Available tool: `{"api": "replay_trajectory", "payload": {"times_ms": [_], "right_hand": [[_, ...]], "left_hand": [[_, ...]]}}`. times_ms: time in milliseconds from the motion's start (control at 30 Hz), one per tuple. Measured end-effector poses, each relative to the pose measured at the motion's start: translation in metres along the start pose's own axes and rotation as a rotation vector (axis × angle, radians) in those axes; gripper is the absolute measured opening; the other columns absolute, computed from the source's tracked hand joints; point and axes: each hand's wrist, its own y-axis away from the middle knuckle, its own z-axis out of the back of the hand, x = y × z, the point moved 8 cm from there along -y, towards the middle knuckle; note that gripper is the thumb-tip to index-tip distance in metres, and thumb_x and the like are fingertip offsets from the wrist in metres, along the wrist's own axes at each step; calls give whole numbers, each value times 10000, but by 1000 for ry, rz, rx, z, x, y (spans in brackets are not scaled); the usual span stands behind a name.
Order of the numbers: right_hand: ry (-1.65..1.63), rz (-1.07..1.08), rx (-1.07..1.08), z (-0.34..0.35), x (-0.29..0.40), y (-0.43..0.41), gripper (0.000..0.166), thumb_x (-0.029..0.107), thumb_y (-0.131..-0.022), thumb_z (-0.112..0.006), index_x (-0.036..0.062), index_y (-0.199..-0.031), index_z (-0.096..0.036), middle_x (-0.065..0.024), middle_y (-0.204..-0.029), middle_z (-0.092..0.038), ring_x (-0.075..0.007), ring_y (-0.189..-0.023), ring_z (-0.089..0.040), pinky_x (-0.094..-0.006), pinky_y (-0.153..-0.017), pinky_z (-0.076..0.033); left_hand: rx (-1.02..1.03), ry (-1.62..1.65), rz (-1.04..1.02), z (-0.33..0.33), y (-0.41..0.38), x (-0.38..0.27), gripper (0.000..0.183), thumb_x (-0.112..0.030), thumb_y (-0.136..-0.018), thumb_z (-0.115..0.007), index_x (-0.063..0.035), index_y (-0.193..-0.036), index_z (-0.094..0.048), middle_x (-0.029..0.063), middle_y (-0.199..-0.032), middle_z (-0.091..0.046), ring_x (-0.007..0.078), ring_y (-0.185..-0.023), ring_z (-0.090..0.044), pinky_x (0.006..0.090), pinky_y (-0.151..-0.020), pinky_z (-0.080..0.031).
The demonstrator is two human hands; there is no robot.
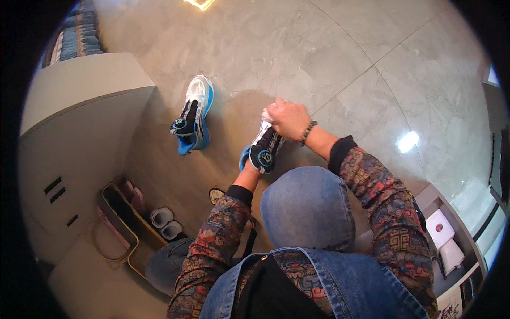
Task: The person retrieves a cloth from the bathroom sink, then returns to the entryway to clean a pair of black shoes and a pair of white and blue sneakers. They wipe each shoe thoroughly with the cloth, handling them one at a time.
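A sneaker (pixel 263 143) in white, black and blue is held off to the front of my knee, its round dial facing up. My left hand (pixel 248 177) goes into its collar; only the wrist shows and the fingers are hidden inside. Curled over the white toe end is my right hand (pixel 290 118), a beaded bracelet at its wrist. I cannot tell whether the whitish bit under those fingers is the toe itself or a cloth. The matching sneaker (pixel 197 93) stands on the floor to the left, toe pointing away.
A grey cabinet (pixel 87 119) rises at the left. Below it stand a gold-edged dark rack (pixel 153 227) with pink footwear (pixel 137 197) and a pair of white round-topped items (pixel 162 217). At right, an open drawer or tray (pixel 458 279) holds white boxes (pixel 439 227).
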Motion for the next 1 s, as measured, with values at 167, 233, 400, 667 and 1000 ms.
{"api": "replay_trajectory", "payload": {"times_ms": [167, 233, 400, 667, 1000], "right_hand": [[135, -350, 14, 34, -102, 58, 221, 202, -686, -625, 123, -886, -574, -82, -848, -575, -267, -775, -590, -380, -579, -482], [74, -336, -122, 64, -90, 69, 231, 208, -691, -630, 124, -898, -571, -82, -849, -573, -262, -764, -589, -372, -572, -480], [-7, -164, -122, 45, -32, 38, 201, 197, -685, -622, 122, -865, -573, -81, -848, -575, -258, -752, -593, -361, -569, -482], [192, 168, 288, -45, 40, -55, 70, 138, -676, -580, 128, -741, -604, -80, -778, -605, -265, -765, -605, -401, -607, -491], [-16, 36, -96, 32, 9, -26, 139, 185, -678, -593, 122, -802, -586, -100, -764, -579, -272, -745, -591, -382, -595, -495]], "left_hand": [[-42, 197, 43, 3, 6, 20, 397, -174, -854, -391, -41, -1224, -449, 130, -1242, -470, 243, -1166, -430, 338, -1004, -312], [-47, 260, 65, 1, 11, 22, 389, -175, -852, -396, -41, -1213, -457, 132, -1229, -478, 245, -1155, -438, 339, -996, -319], [-79, 368, 74, 2, 3, 25, 370, -175, -847, -407, -42, -1185, -477, 136, -1196, -499, 251, -1128, -458, 343, -975, -337], [-143, 549, 97, 7, -23, 20, 340, -176, -839, -424, -43, -1140, -510, 143, -1144, -531, 261, -1085, -490, 349, -942, -365], [-210, 833, 113, 15, -37, 30, 306, -176, -828, -447, -45, -1083, -551, 152, -1078, -572, 273, -1031, -530, 356, -901, -401]]}}
